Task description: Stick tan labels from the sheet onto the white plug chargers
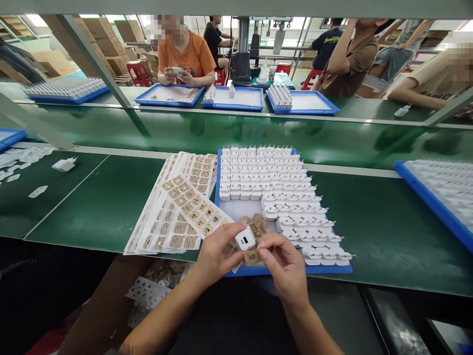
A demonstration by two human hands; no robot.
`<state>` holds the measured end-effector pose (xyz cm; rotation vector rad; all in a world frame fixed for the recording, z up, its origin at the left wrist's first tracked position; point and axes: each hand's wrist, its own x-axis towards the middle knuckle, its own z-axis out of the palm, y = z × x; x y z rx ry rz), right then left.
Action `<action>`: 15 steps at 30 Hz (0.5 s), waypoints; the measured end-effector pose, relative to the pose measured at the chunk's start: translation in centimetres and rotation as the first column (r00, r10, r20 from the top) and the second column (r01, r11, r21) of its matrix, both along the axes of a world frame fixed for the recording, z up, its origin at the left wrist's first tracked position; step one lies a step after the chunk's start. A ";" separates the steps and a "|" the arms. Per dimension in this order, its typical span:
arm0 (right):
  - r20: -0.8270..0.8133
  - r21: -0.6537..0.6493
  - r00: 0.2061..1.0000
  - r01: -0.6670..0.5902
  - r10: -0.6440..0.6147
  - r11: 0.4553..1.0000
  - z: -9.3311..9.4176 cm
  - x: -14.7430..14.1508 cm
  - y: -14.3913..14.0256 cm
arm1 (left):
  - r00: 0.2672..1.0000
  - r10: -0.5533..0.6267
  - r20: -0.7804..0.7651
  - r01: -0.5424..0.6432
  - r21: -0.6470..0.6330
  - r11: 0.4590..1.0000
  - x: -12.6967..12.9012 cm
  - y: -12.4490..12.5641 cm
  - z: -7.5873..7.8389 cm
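Observation:
My left hand (220, 250) is closed round a small white charger (245, 239), its face with a dark port slot turned up towards me. Between the thumb and fingertips of my right hand (284, 264) is a brown paper sticker (252, 257), just below the charger. Both hands are over the near edge of a blue tray (328, 269). Rows of white chargers (266, 172) with their pins up fill its back and right side. Loose brown sticker pieces (257, 224) lie in the tray behind my hands. To the left, sticker sheets (173, 212) are piled, one sheet reaching to my left hand.
A single charger (64, 164) and white flat pieces (37, 191) lie on the green bench at left. Another loaded blue tray (436, 197) stands at right. Across the green conveyor (207, 125), co-workers sit behind more blue trays (170, 94). A slanted metal post (94, 59) crosses at left.

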<state>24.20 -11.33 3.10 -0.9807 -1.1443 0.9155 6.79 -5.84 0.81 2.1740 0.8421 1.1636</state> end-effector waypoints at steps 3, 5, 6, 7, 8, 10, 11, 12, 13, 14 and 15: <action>0.054 -0.044 0.998 0.043 -0.041 0.998 0.2 0.4 0.4 | 1.000 -0.002 -0.031 0.004 0.055 0.998 0.1 -0.2 0.7; 0.051 -0.090 0.998 0.034 -0.029 0.995 0.3 0.3 0.6 | 1.000 -0.009 -0.030 0.011 0.055 0.998 0.1 -0.2 1.2; 0.040 -0.106 0.999 0.029 -0.024 0.994 0.3 0.2 0.7 | 0.999 -0.013 -0.029 0.014 0.050 0.999 0.1 -0.2 1.4; 0.029 -0.115 0.999 0.028 -0.025 0.993 0.3 0.1 0.8 | 0.999 -0.015 -0.029 0.017 0.046 0.999 0.1 -0.2 1.6; 0.020 -0.118 0.999 0.029 -0.027 0.993 0.2 0.0 0.8 | 0.999 -0.017 -0.030 0.018 0.043 0.999 0.2 -0.2 1.7; 0.012 -0.114 0.999 0.033 -0.032 0.993 0.2 -0.2 0.8 | 0.999 -0.018 -0.032 0.019 0.038 0.999 0.1 -0.1 1.8; 0.011 -0.112 0.999 0.035 -0.034 0.993 0.1 -0.3 0.8 | 0.999 -0.019 -0.034 0.020 0.036 0.999 0.1 -0.1 1.9; 0.012 -0.110 0.999 0.035 -0.034 0.993 0.1 -0.3 0.8 | 0.999 -0.019 -0.035 0.021 0.035 0.999 0.1 -0.1 1.9; 0.014 -0.108 0.999 0.035 -0.033 0.994 0.1 -0.4 0.8 | 0.999 -0.020 -0.036 0.021 0.035 0.999 0.1 -0.1 1.9; 0.015 -0.107 0.999 0.034 -0.033 0.994 0.1 -0.4 0.8 | 0.999 -0.021 -0.037 0.022 0.034 0.999 0.1 -0.1 1.9; 0.016 -0.104 0.999 0.034 -0.033 0.994 0.2 -0.4 0.9 | 0.999 -0.022 -0.038 0.023 0.034 0.999 0.1 -0.1 1.8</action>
